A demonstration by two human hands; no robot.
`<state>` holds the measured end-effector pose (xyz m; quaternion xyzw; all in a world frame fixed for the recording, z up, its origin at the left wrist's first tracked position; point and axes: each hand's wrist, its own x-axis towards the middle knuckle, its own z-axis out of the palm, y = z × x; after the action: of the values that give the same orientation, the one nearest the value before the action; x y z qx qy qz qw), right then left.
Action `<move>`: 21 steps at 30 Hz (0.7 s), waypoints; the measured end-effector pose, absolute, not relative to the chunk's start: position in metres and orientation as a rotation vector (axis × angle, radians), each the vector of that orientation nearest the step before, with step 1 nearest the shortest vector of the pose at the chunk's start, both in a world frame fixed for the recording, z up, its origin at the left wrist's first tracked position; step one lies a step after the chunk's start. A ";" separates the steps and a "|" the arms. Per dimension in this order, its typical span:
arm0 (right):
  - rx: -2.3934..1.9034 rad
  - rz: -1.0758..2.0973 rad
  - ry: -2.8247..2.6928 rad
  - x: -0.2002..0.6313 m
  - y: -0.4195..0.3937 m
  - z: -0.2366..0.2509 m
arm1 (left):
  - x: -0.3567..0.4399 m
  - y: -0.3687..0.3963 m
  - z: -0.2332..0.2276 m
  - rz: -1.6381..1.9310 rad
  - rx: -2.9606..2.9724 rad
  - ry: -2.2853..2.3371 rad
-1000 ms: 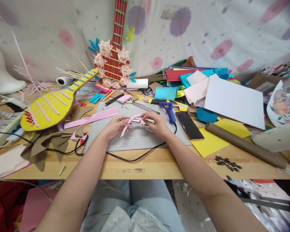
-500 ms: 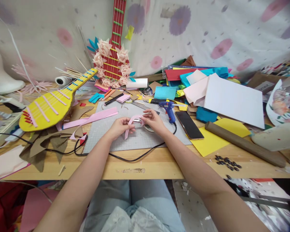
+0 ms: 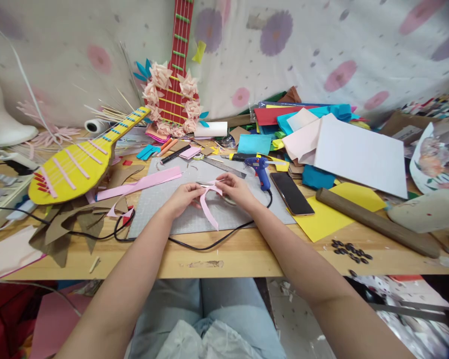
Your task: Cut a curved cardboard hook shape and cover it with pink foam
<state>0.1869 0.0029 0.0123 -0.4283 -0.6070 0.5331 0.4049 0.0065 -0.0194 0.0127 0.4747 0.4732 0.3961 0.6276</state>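
A narrow pink paper strip (image 3: 208, 212) dangles in a curve between my hands, over the grey cutting mat (image 3: 153, 214). My right hand (image 3: 235, 190) pinches its upper end, fingers closed. A slim silvery tool (image 3: 205, 186), too small to name exactly, reaches from my left hand (image 3: 187, 198) to the strip's top. The left fingers are closed around the tool's near end, which they hide. Partly covered by my right hand, a pale ring-shaped roll (image 3: 230, 201) lies on the mat.
Right of my hands are a blue glue gun (image 3: 261, 172) with its black cord (image 3: 217, 245), and a phone (image 3: 292, 193). Pink strips (image 3: 142, 183) and a yellow paper lute (image 3: 71, 172) lie left. A flower-trimmed red instrument (image 3: 174, 94) stands behind. Small black beads (image 3: 349, 251) lie near the edge.
The pink strip was arched over toward the left hand; now its free end hangs down toward me, nearer the right hand. The silvery tool has turned and looks thinner. Both hands stay close together.
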 end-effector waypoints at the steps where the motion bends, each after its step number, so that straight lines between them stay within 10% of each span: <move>1: -1.150 1.229 -1.505 0.193 0.005 0.015 | 0.006 -0.019 0.013 0.934 1.038 1.093; 12: -1.916 -0.037 -1.496 0.282 0.024 0.010 | -0.026 -0.009 0.022 1.150 0.708 1.162; 21: -1.715 0.192 -1.450 0.267 0.040 0.008 | -0.027 -0.008 0.015 1.130 0.750 1.173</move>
<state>0.2671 0.0402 0.0079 -0.6872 -0.5809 0.0770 0.4294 -0.0272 -0.0076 0.0154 0.3266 0.5111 0.4923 0.6243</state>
